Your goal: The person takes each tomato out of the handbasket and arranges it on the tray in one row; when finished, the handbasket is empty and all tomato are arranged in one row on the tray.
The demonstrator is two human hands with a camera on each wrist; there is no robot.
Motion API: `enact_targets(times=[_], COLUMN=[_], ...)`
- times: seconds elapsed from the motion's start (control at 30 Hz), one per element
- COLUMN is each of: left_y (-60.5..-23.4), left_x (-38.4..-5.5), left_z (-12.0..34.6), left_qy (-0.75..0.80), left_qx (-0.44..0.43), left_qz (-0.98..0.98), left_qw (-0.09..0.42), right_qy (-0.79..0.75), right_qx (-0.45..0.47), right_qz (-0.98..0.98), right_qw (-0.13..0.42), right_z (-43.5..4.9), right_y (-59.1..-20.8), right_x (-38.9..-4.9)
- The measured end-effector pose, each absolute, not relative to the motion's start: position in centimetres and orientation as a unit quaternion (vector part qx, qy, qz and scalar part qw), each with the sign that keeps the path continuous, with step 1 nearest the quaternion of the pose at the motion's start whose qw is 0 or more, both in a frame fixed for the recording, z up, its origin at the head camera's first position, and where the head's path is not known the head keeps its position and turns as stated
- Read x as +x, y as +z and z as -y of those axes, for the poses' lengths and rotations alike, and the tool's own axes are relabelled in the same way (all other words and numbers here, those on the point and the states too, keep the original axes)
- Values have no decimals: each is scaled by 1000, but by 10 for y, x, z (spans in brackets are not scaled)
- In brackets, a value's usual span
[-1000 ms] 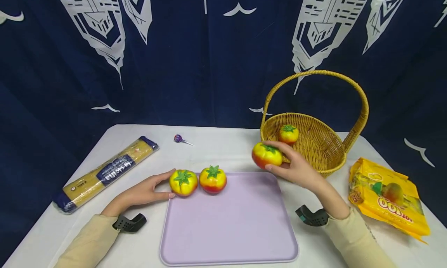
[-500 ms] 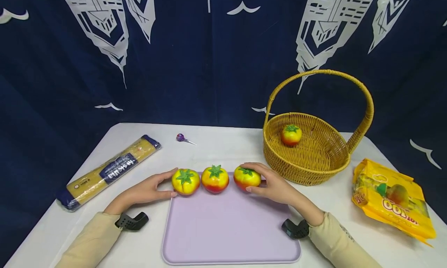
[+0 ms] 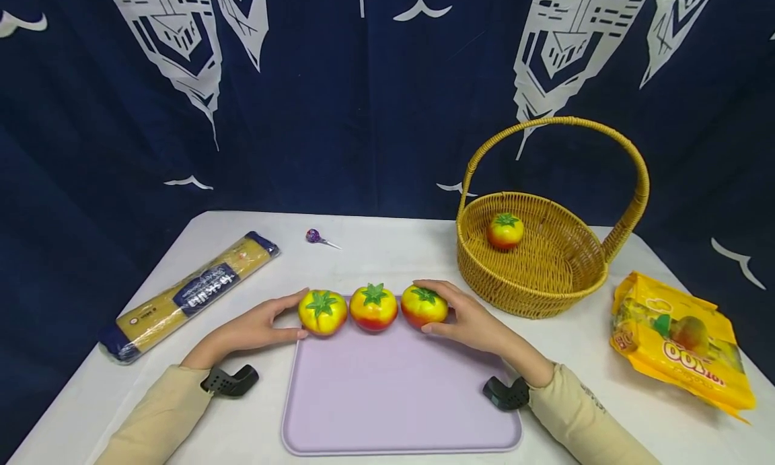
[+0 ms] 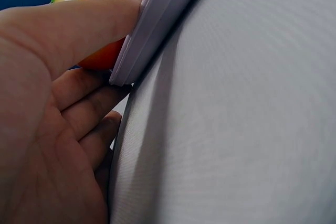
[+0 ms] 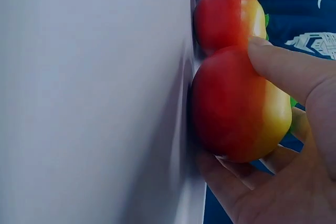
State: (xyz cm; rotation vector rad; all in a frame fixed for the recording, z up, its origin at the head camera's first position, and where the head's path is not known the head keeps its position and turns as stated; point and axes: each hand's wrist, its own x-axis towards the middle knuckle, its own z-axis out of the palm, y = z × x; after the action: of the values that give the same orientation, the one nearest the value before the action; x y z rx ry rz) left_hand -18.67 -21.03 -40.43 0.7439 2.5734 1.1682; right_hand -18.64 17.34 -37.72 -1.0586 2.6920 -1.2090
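Three yellow-red tomatoes with green leafy tops sit in a row along the far edge of the lilac tray point(image 3: 399, 398). My left hand point(image 3: 257, 325) is at the leftmost tomato point(image 3: 323, 313), thumb and forefinger on either side of its left face; in the left wrist view the thumb point(image 4: 94, 22) also meets the tray's rim. Untouched, the middle tomato point(image 3: 373, 310) stands between the others. My right hand point(image 3: 475, 320) holds the rightmost tomato point(image 3: 424, 308) between thumb and fingers; the right wrist view shows this tomato point(image 5: 236, 106) low against the tray.
Behind the tray to the right stands a wicker basket point(image 3: 533, 297) with a tall handle and one more tomato point(image 3: 505, 231) inside. A yellow snack bag point(image 3: 681, 344) lies far right, a pasta pack point(image 3: 190, 297) left, and a lollipop point(image 3: 313, 236) at the back.
My right hand has carried a tomato from beside the basket leftward and down to the tray, at the right end of the row. The left hand stays at its tomato.
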Motion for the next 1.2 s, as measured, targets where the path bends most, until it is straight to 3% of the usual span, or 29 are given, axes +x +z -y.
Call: enact_targets(times=[0.87,1.2], left_y=[-405,-405], left_x=[-187,-187], left_z=[210,210], left_qy=[404,403], left_qx=[256,261], left_qz=[-872,-871], left_qw=[109,107], right_qy=[-320,-341], right_qx=[-353,-354], right_qz=[-879,-869], right_qw=[3,-52], right_z=[-179,-198], right_y=[-365,-316], right_x=[-179,-187])
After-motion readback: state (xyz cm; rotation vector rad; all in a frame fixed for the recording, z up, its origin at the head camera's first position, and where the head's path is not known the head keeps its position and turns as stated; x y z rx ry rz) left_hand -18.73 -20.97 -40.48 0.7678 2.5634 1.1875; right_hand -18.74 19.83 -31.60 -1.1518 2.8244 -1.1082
